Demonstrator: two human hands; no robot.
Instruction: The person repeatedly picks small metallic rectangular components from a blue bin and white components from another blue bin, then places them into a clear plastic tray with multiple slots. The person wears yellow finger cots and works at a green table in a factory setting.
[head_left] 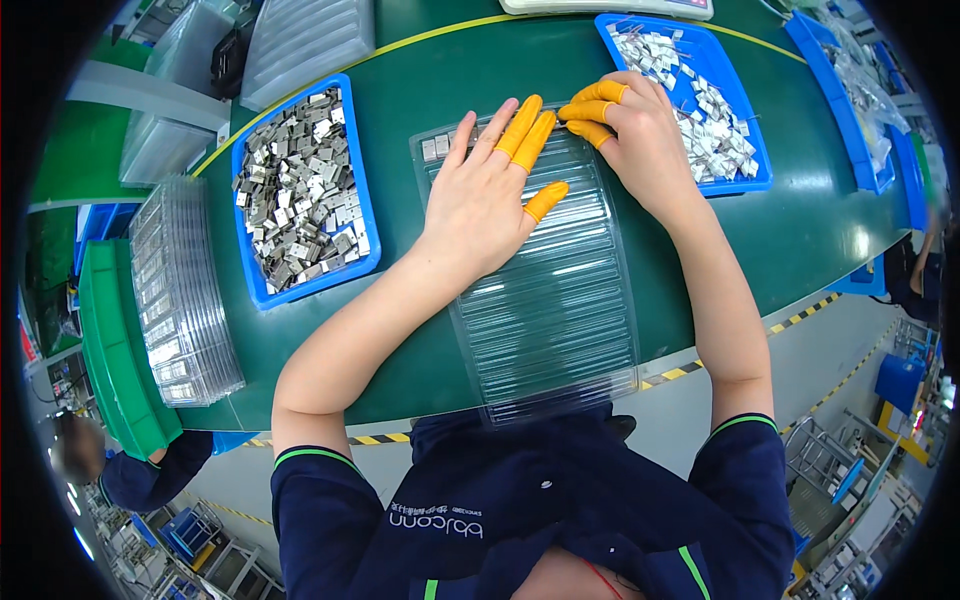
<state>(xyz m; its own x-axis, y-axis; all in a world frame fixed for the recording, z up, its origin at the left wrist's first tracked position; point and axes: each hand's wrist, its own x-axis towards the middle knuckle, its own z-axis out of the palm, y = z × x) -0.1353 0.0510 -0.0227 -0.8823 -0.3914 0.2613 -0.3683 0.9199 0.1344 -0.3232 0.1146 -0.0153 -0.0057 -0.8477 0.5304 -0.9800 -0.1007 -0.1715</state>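
A clear ribbed plastic tray (540, 300) lies on the green table in front of me. A few small silver-white pieces (435, 147) sit in its far left slots. My left hand (478, 205) rests over the tray's far half with fingers stretched out, holding nothing visible. Yellow finger cots cover its thumb and two fingers. At the tray's far right corner, my right hand (640, 130) pinches its fingertips together, also in yellow cots. Whatever lies between those fingertips is too small to make out. The fingertips of both hands nearly meet.
Left of the tray stands a blue bin (372, 235) of small grey metal pieces. Another blue bin (762, 160) at the right holds small white pieces. Stacked clear trays (180, 290) and a green bin (115, 340) stand far left. A person (150, 480) is at the lower left.
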